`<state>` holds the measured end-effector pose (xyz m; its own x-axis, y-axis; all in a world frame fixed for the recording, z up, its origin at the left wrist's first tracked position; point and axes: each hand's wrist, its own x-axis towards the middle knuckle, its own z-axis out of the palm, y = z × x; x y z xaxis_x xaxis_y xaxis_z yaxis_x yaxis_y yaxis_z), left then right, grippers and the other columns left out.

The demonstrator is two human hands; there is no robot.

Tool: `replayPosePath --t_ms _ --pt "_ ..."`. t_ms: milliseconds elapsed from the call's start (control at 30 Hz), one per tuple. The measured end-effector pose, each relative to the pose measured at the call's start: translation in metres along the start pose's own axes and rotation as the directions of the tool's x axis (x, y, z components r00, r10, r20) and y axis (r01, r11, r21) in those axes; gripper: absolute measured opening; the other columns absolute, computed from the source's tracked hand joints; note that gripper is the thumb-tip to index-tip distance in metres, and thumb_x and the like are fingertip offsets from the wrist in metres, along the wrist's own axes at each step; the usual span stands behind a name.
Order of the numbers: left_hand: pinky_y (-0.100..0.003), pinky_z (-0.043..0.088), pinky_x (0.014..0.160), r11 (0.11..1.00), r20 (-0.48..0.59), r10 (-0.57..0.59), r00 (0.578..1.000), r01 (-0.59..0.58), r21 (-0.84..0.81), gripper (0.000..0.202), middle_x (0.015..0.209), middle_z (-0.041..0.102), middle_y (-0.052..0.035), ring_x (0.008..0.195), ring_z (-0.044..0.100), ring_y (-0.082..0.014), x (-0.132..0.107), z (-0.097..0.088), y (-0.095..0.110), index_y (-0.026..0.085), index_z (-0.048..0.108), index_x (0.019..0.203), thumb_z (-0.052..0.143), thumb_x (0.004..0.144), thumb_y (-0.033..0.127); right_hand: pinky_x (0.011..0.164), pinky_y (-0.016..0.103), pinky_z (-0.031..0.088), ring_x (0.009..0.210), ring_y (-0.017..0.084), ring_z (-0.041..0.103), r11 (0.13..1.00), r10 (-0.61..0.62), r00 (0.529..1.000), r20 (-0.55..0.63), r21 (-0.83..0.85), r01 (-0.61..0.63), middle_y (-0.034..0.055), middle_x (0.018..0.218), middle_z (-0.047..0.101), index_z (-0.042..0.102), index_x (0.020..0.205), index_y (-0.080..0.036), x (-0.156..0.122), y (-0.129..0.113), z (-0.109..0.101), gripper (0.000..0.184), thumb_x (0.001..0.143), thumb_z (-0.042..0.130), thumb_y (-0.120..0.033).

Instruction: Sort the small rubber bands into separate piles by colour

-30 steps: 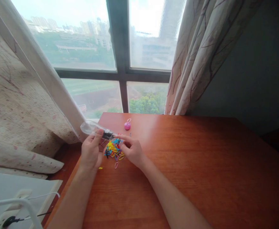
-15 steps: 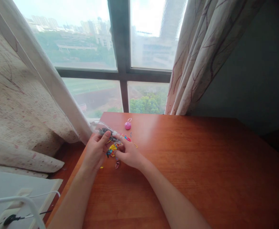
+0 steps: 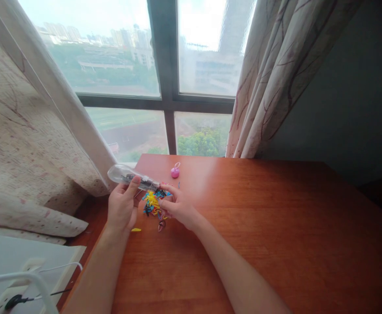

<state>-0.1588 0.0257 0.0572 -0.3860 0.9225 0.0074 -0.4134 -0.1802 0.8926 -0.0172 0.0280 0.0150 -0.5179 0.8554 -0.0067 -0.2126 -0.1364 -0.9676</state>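
Note:
My left hand (image 3: 123, 205) is closed around a clear plastic bottle (image 3: 115, 173), thumb on top. The bottle lies tilted, its rounded end to the left and its mouth to the right. Dark bands, apparently small hair ties, show inside it. At the mouth is my right hand (image 3: 179, 207), index finger stretched to the rim and thumb apart below; its other fingers are partly hidden. Below the mouth lies a pile of small coloured rubber bands (image 3: 152, 200), yellow, blue, black and red. A yellow piece (image 3: 136, 230) lies apart near my left wrist.
A pink round cap-like piece with a white loop (image 3: 175, 172) sits behind the pile on the brown wooden table (image 3: 259, 226). The window and curtains (image 3: 89, 144) border the table's far and left sides. A plug and cables (image 3: 14, 301) are at lower left.
My left hand and the bottle have moved left, so more of the bottle shows. My right index finger has shifted from the bottle's side to its mouth. More of the band pile is visible.

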Motion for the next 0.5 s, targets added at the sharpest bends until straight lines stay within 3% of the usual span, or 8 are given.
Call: replayPosePath --t_ms 167,300,500 --pt "-0.027 0.056 0.076 0.999 -0.039 0.032 0.999 -0.03 0.042 0.04 0.078 0.071 0.0007 0.077 0.069 -0.0149 0.001 0.0 -0.001 0.014 0.066 0.083 0.089 0.058 0.036 0.043 0.018 0.033 0.041 0.008 0.041 0.994 -0.054 0.996 -0.073 -0.099 0.047 -0.0104 0.049 0.046 0.057 0.117 -0.016 0.004 0.006 -0.001 0.04 0.079 0.057 -0.027" --pt "-0.025 0.056 0.074 0.994 -0.085 0.09 0.992 -0.084 0.076 0.037 0.081 0.07 0.0021 0.076 0.067 -0.0124 0.001 -0.001 -0.001 0.015 0.066 0.081 0.088 0.059 0.036 0.044 0.018 0.03 0.044 0.008 0.04 0.975 -0.129 0.979 -0.159 -0.199 0.096 -0.0088 0.052 0.045 0.065 0.1 -0.016 0.006 0.006 -0.008 0.026 0.079 0.055 -0.027" --pt "-0.021 0.054 0.072 0.973 -0.107 0.188 0.976 -0.17 0.158 0.034 0.082 0.07 0.0028 0.073 0.064 -0.0103 0.001 -0.005 -0.002 0.017 0.071 0.086 0.086 0.062 0.034 0.047 0.019 0.03 0.05 0.009 0.042 0.93 -0.218 0.941 -0.26 -0.348 0.119 -0.0066 0.055 0.048 0.069 0.096 -0.016 0.006 0.004 -0.019 0.026 0.079 0.052 -0.026"
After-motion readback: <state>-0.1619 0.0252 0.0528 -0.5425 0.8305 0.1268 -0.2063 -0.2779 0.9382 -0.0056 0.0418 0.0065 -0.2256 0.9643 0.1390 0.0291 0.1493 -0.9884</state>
